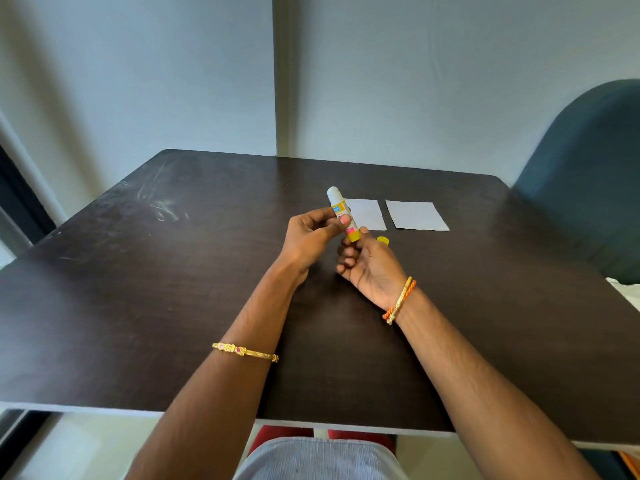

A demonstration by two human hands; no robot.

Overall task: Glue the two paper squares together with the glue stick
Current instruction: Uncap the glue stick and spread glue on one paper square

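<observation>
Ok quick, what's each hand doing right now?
Left hand: closed on the body of the glue stick.
Right hand: pinching the glue stick's yellow base, fingers curled.

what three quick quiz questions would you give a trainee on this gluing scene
1. True or false: the yellow cap is still on the white-tipped yellow glue stick.
2. How many white paper squares lie on the dark wooden table?
3. Which of the hands pinches the stick's bottom end?

Key:
1. False; it lies on the table.
2. Two: the left paper square and the right paper square, side by side, apart.
3. The right hand; the left hand holds the barrel.
</observation>
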